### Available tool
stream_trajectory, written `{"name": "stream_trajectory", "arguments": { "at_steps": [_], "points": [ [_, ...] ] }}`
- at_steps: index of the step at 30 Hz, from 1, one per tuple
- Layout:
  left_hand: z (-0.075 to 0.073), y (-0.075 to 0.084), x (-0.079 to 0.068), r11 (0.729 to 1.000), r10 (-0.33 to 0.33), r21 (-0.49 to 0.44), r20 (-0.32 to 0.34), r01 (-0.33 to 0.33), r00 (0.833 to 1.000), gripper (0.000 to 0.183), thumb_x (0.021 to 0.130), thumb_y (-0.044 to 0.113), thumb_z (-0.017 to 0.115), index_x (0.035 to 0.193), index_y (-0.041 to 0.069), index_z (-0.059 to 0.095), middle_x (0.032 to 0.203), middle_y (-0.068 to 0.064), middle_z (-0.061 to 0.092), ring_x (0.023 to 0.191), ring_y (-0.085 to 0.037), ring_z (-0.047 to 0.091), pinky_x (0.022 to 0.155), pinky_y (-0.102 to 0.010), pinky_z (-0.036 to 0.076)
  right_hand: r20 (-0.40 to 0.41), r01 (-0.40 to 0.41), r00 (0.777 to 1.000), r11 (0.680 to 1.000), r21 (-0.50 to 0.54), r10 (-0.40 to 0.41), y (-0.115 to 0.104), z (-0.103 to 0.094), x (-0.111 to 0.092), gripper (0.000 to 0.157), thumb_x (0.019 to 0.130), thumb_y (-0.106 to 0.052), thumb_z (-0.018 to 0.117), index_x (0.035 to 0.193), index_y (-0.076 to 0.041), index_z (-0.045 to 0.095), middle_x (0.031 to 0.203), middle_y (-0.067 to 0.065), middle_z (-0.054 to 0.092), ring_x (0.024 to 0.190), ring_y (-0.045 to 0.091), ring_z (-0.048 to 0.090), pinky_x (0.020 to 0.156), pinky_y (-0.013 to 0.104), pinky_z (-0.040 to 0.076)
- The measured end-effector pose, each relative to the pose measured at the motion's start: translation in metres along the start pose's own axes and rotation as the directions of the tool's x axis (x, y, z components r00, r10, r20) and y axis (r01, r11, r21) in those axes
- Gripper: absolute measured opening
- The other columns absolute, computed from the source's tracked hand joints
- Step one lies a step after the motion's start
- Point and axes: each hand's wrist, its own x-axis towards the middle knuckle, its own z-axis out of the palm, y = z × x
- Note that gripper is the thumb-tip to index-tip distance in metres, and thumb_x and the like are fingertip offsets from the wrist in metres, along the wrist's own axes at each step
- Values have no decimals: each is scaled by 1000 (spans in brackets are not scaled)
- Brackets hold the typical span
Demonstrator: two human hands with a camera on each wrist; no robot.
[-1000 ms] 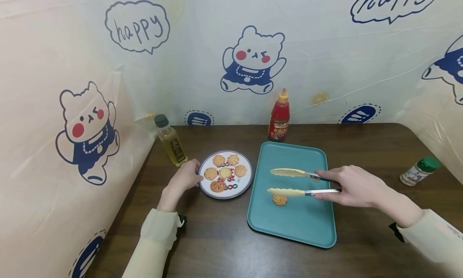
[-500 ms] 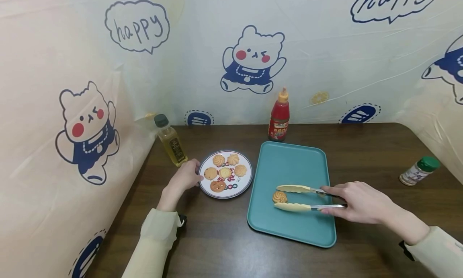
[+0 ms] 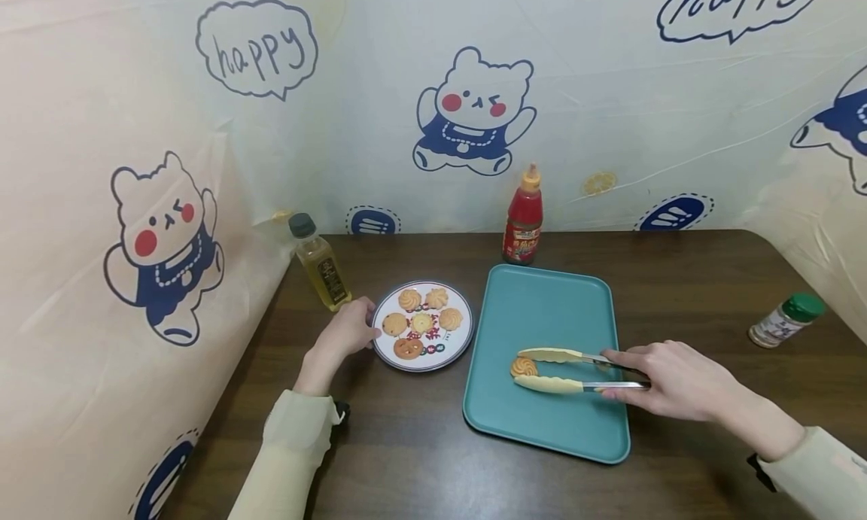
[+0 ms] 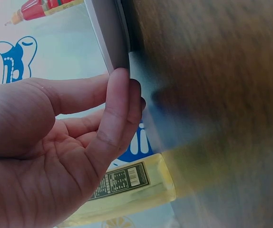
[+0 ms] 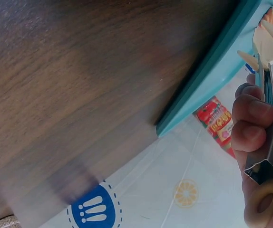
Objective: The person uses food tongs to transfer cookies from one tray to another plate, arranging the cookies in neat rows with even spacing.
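My left hand pinches the rim of a round white plate between thumb and fingertips, shown close up in the left wrist view. Several cookies lie on that plate, including a pretzel-shaped one. In my right hand is a pair of kitchen tongs with cream-coloured tips and metal arms. The tips straddle a swirl cookie on the teal tray, one on its far side and one on its near side. The right wrist view shows the fingers curled round the tong handles.
An oil bottle stands behind my left hand. Beyond the tray is a red sauce bottle. A green-capped seasoning jar is at the far right. Printed cloth surrounds the brown table at the back and sides.
My right hand has brought the tongs nearer to me and slightly right, from beyond the swirl cookie to either side of it. Their tips have drawn closer together. The left hand stays at the plate.
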Motion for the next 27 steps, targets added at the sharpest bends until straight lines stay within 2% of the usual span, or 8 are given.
{"name": "stream_trajectory", "arguments": {
  "at_steps": [11, 17, 23, 27],
  "points": [
    [1, 1, -1, 1000, -8, 0, 1, 8, 1000, 46, 93, 6, 70, 132, -6, 49, 106, -19, 60, 73, -21, 64, 67, -34, 53, 11, -11, 1000, 1000, 7, 11, 0, 1, 0, 56, 89, -52, 70, 120, -5, 72, 87, -8, 70, 49, -8, 37, 44, 18, 32],
    [0, 1, -2, 1000, -6, -7, 0, 6, 1000, 46, 92, 5, 70, 132, -6, 49, 106, -19, 60, 74, -21, 63, 68, -34, 53, 7, 0, 1000, 1000, 8, 0, -1, -1, 1, 56, 89, -51, 71, 119, -4, 72, 92, -3, 73, 50, -9, 38, 45, 17, 34],
    [0, 1, -2, 1000, -6, -8, 2, 6, 1000, 47, 92, 6, 70, 132, -6, 49, 106, -19, 60, 74, -21, 63, 68, -34, 54, -7, 14, 1000, 1000, 4, -14, 0, -10, 6, 54, 89, -48, 72, 119, -3, 72, 90, -2, 73, 49, -9, 37, 44, 17, 34],
    [0, 1, -2, 1000, -7, -6, 1, 7, 1000, 46, 93, 6, 70, 132, -6, 49, 106, -19, 60, 74, -21, 63, 68, -34, 54, -44, 41, 998, 999, -15, -41, 0, -18, 13, 52, 88, -45, 74, 118, -2, 72, 89, -1, 73, 50, -10, 38, 45, 16, 36]
  ]
}}
